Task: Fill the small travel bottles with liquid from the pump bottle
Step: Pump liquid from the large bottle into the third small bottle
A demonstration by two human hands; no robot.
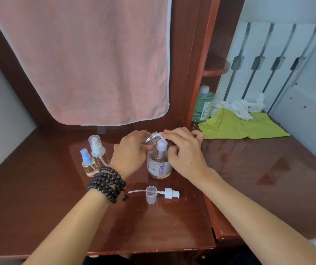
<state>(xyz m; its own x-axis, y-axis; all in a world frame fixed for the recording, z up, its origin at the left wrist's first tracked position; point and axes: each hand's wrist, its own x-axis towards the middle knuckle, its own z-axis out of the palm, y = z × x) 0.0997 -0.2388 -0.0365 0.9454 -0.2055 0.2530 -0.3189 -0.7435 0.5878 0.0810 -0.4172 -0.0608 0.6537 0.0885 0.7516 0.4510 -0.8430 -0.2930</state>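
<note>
head view: pump bottle [159, 165] label unreadable; left hand [129, 152] holds travel bottle [151, 138].

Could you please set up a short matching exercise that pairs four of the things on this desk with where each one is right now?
Things:
1. Clear small travel bottle with open threaded neck
2. Clear pump bottle with purple label
3. White pump head with thin tube
4. Small clear bottle with blue spray top

Places:
A. Lying on the desk nearest the person
B. Standing on the desk under the right hand
C. Held tilted in the left hand
D. Standing left of the left wrist

Pairs: 1-C, 2-B, 3-A, 4-D
</note>
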